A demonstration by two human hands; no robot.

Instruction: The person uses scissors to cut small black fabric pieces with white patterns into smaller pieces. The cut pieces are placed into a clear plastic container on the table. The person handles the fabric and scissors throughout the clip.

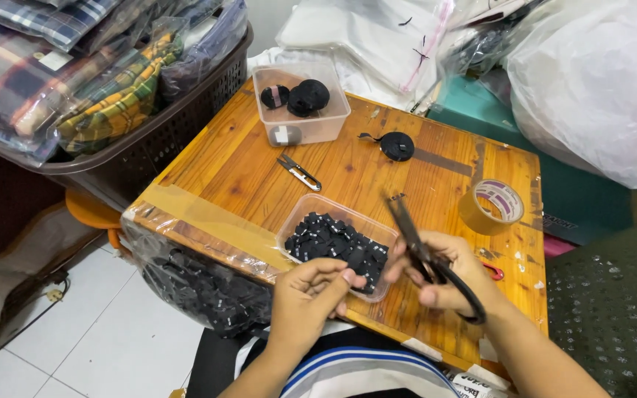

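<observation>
My right hand (444,276) grips black scissors (416,239), blades pointing up and away over the wooden table (245,166). My left hand (311,291) is pinched on a small black piece at the near rim of a clear plastic tub (311,208) filled with several small black label pieces (337,242). The two hands almost touch above the tub's near right corner.
A second clear tub (300,131) with black ribbon rolls stands at the back. A loose black roll (397,146), small thread snips (300,172) and a roll of tan tape (491,206) lie on the table. A basket of plaid cloth (178,125) sits left, plastic bags (591,88) right.
</observation>
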